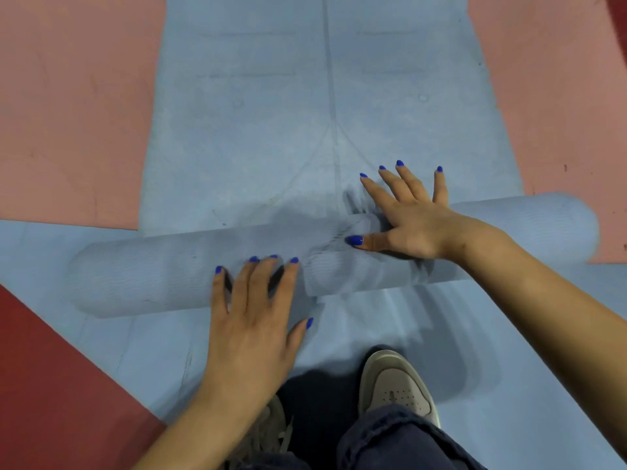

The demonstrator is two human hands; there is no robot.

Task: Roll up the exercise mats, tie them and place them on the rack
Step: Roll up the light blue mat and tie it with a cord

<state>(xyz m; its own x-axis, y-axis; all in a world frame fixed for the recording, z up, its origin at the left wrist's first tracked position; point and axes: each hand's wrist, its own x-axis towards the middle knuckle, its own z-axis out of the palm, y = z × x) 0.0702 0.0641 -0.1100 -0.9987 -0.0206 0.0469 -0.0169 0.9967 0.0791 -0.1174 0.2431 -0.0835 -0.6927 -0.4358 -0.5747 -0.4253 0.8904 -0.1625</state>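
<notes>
While partly rolled, lies across the middle of the view: a light blue exercise mat (325, 96), its rolled part (163, 276) a thick cylinder running from lower left to upper right, its unrolled length stretching flat away toward the top of the picture, marked with faint lines down the centre and two small circles; creased and wrinkled near the middle of the roll, just by the right thumb; blurred at the roll's right end. Resting on top of the roll, left of centre: left hand (251, 330), palm down, fingers straight and spread, fingertips (273, 262) on the roll's crest, thumb off to the side, holding nothing, grip apart. Pressing over the roll's far edge, right of centre: right hand (412, 218), fingers splayed flat onto the unrolled mat just beyond the roll, thumb lying along the roll, nothing clasped, grip likewise apart; blue polish on all nails. Beneath the roll and nearer the camera: a second blue mat (509, 334) spread on the floor. Close to the bottom edge, on that second mat: a pale grey sneaker (397, 385) and a leg in dark blue trousers (390, 442); part of another shoe (271, 432) under the left forearm. Either side of the unrolled mat: pink floor (68, 113); darker red floor (51, 385) at lower left.
</notes>
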